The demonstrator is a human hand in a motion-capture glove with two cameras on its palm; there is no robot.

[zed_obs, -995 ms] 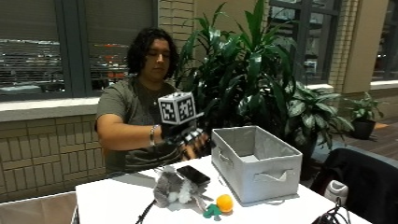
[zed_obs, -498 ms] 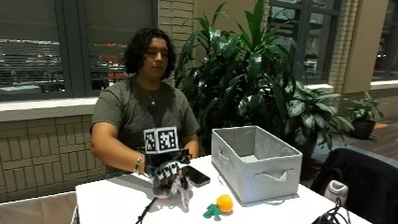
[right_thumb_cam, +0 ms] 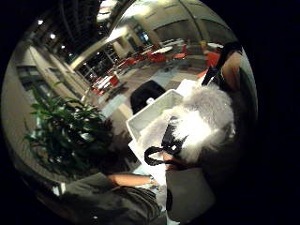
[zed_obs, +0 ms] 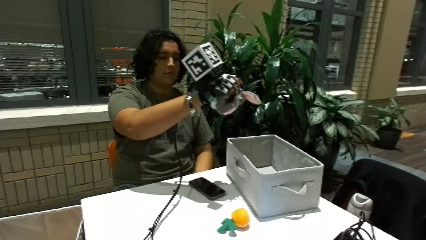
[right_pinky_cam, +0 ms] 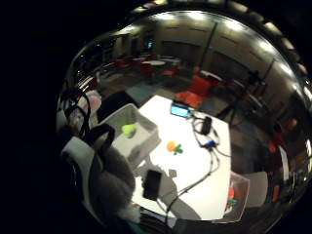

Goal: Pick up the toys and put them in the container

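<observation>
- Orange toy with green bits lay on the surface near its front edge, just beside the container's front corner; not yet picked up.
- Black cable ran over the surface toward the front edge, near that toy; could snag a low reach.
- Black phone lay flat on the surface beside the container's left wall, clear of the toys.
- Grey container stood open-topped toward the right side of the surface; the little finger side palm view showed a yellow-green toy already inside it.
- Right hand was raised high, above and behind the container's left rim, well apart from it.
- Grip: fingers curled round a grey furry plush toy; its fur filled much of the thumb side palm view.
- Step, judged: carrying the plush toy over to the container, with the drop not yet made.
- Next move called for: bring the hand forward and down over the open top, then uncurl the fingers; nothing stood in that path.
- Large plant stood behind the container, off the surface; its leaves were near the raised hand but not blocking.
</observation>
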